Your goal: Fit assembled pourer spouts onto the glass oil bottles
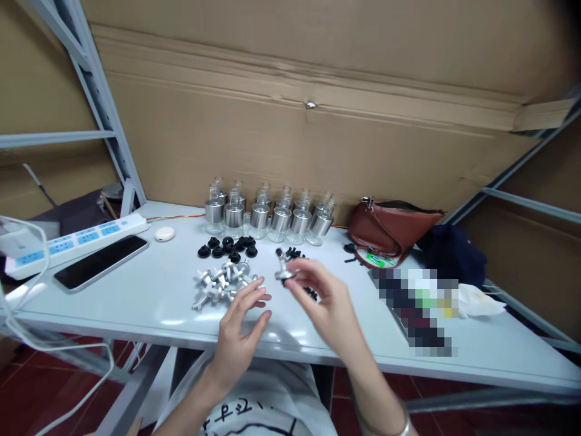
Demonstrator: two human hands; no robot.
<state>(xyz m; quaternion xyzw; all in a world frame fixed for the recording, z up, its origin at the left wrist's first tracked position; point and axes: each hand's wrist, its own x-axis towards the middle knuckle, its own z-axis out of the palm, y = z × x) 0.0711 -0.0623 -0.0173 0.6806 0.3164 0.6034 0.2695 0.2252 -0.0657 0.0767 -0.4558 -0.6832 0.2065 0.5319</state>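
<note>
My right hand [327, 298] pinches a small silver metal piece with a stem and black ends [284, 270] between thumb and fingers, held above the table. My left hand [240, 327] is empty, its fingers apart, just left of that piece. Beside the left fingertips lies a pile of similar silver stemmed pieces [222, 281]. Behind the pile sit several black round caps [228, 245]. Small black parts [297, 253] lie behind and partly under my right hand, which hides some of them. Two rows of glass bottles with metal sleeves [259, 215] stand at the back.
To the left on the white table [172, 303] are a phone [102, 262], a power strip [82, 242] and a round white object [164, 234]. A brown bag [393, 227], a blurred-out item [415, 312] and a crumpled white tissue [479, 301] lie right. A cardboard wall [281, 139] closes the back.
</note>
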